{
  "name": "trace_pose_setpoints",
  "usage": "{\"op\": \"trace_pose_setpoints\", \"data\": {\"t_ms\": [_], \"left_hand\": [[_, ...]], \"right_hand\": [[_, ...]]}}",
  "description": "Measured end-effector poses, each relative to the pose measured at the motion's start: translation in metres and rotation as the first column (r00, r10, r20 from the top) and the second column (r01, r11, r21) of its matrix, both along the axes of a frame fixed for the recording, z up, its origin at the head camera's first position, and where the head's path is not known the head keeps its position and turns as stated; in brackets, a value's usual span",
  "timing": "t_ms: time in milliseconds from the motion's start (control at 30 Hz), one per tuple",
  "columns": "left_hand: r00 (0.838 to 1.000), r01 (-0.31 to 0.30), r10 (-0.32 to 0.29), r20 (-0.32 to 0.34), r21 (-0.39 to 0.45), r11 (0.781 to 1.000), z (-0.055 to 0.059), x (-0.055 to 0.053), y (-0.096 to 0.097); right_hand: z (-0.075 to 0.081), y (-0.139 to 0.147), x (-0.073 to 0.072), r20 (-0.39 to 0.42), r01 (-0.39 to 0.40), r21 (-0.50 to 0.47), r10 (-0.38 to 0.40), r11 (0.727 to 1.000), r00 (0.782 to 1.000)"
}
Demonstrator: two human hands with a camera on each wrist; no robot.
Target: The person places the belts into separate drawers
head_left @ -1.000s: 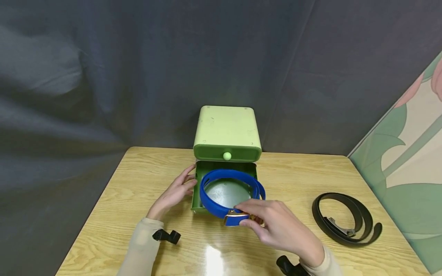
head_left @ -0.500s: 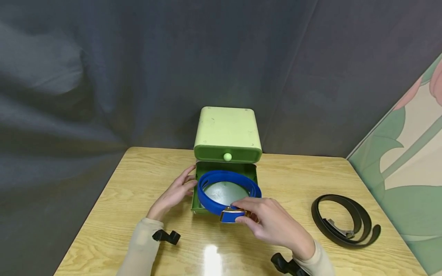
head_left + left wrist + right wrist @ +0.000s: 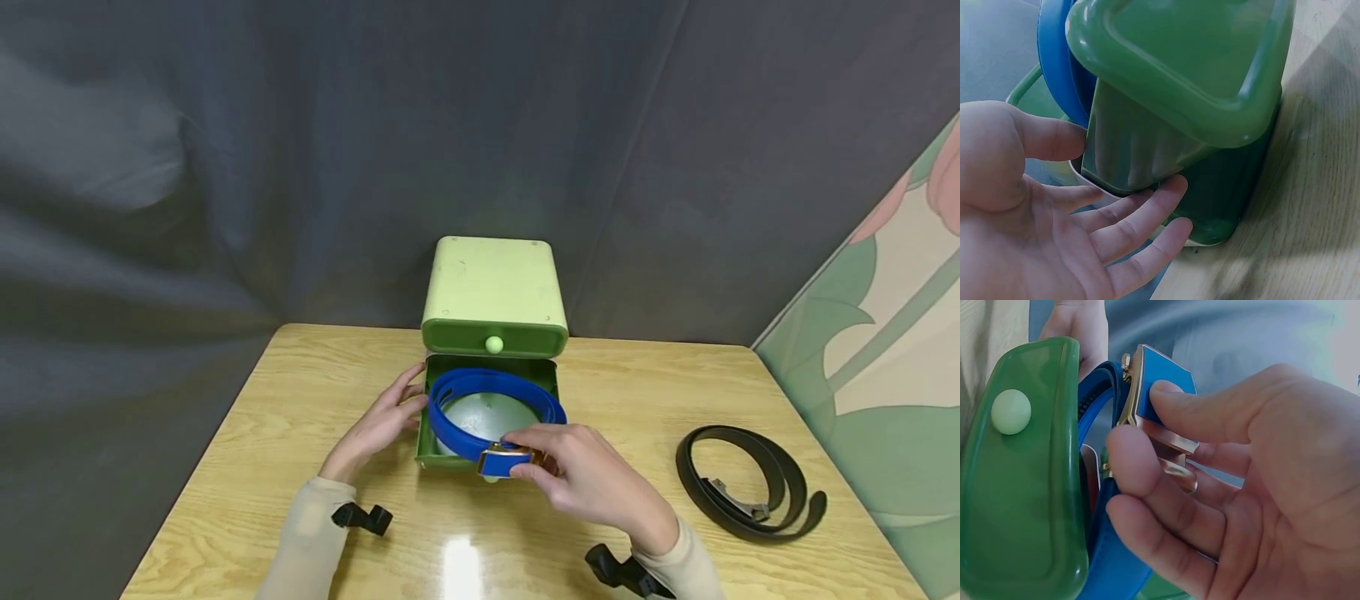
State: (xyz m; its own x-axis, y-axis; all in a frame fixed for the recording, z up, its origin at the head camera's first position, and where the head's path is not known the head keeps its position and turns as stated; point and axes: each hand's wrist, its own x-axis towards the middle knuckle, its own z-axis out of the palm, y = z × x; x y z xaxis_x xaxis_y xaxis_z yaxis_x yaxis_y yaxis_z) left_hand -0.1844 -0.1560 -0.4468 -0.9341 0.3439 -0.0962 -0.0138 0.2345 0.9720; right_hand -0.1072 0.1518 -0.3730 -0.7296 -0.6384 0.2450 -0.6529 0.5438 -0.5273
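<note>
At the near edge of my head view, a pale sleeve (image 3: 303, 533) comes in on the left and another on the right, each with a black mount (image 3: 363, 518) at the wrist. The right hand (image 3: 592, 483) pinches the gold-framed buckle (image 3: 504, 463) of a blue belt (image 3: 457, 437) between thumb and fingers. Off to the right I see a black belt (image 3: 686, 467) lying coiled on the table (image 3: 337, 375), its silver clasp (image 3: 742, 502) inside the loops.

The blue belt stands in a round coil over the open lower drawer (image 3: 489, 414), its buckle end out at the drawer's front edge. I can't tell whether the coil touches the drawer's bottom, whose greyish metal shows through the loop. The left hand (image 3: 381, 425) grasps nothing: its fingers lie loosely extended along the drawer's left wall.

Farther back, I have the light-green cabinet (image 3: 495, 279), its upper drawer (image 3: 450, 336) closed, with a round pale knob (image 3: 493, 344); its contents are hidden from me. Behind hangs a dark curtain (image 3: 450, 125), and a floral panel (image 3: 900, 333) slants along the right.
</note>
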Motion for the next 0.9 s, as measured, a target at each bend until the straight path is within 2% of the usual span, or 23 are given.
{"op": "trace_pose_setpoints", "data": {"t_ms": [433,900], "left_hand": [[1.0,-0.008,0.008,0.007,0.004,1.0,-0.006,0.0,0.001],[1.0,-0.018,0.018,0.015,0.001,1.0,-0.001,0.001,0.001]], "right_hand": [[-0.006,0.001,-0.005,-0.016,0.013,0.003,-0.013,1.0,1.0],[-0.008,-0.002,-0.012,-0.006,0.02,0.007,-0.02,1.0,1.0]]}}
